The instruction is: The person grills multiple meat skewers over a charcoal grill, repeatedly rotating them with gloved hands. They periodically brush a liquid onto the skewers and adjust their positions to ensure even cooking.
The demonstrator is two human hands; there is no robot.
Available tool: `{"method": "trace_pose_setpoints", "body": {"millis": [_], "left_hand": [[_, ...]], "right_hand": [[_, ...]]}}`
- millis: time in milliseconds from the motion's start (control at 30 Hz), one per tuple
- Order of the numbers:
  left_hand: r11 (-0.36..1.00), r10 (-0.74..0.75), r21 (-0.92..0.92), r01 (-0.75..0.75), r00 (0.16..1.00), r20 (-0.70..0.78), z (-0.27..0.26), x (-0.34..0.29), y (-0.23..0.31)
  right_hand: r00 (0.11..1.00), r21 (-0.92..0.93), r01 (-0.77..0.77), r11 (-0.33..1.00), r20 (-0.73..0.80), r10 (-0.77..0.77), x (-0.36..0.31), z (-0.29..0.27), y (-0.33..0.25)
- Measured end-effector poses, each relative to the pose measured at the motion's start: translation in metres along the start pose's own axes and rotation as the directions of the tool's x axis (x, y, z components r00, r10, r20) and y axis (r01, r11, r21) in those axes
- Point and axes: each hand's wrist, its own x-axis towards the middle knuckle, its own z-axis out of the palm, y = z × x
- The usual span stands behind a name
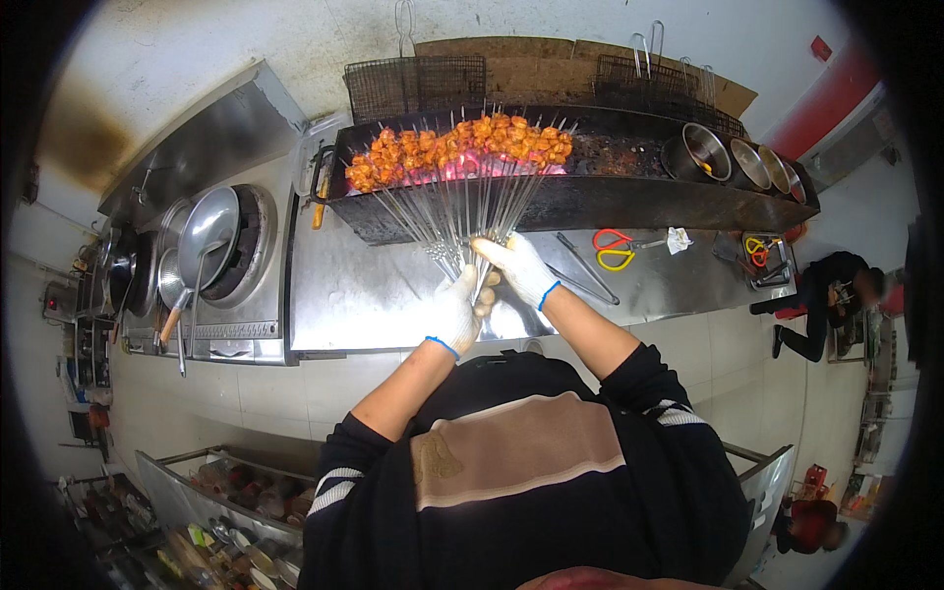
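Both hands wear white work gloves with blue cuffs and meet at the near side of a long charcoal grill. My left hand is closed round the gathered ends of many metal skewers. Just above and to its right, my right hand also grips the bundle, its thumb across the skewers. They fan out away from me over the grill's front wall. Chunks of reddish-orange meat cover their far ends, above glowing coals. The fingers' undersides are partly hidden.
Red-and-yellow-handled scissors and metal tongs lie on the steel counter to the right. Several metal pots stand on the grill's right end. At left is a stove with a wok. Two people are off to the right.
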Motion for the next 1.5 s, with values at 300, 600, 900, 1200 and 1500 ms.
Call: {"method": "trace_pose_setpoints", "body": {"millis": [300,600,900,1200,1500], "left_hand": [[1.000,-0.019,0.019,0.018,0.998,0.064,-0.004,0.001,0.003],[0.998,0.041,0.040,-0.045,0.995,0.096,-0.014,-0.003,0.003],[0.990,0.034,0.136,-0.039,0.999,0.035,-0.023,-0.004,0.002],[1.000,-0.015,0.002,0.015,0.990,0.139,-0.027,-0.016,0.005],[0.996,-0.083,-0.026,0.086,0.993,0.086,-0.010,-0.024,0.030]], "right_hand": [[0.999,0.016,-0.039,0.999,-0.020,0.039,-0.002,0.001,-0.001],[0.979,0.287,-0.161,0.944,0.165,0.116,0.008,0.002,0.010],[0.973,0.341,-0.185,0.921,0.193,0.124,0.015,0.020,0.028],[0.991,0.362,-0.133,0.922,0.078,0.113,-0.001,0.037,0.029],[0.988,0.334,-0.156,0.930,0.049,0.148,-0.007,0.044,-0.001]]}}
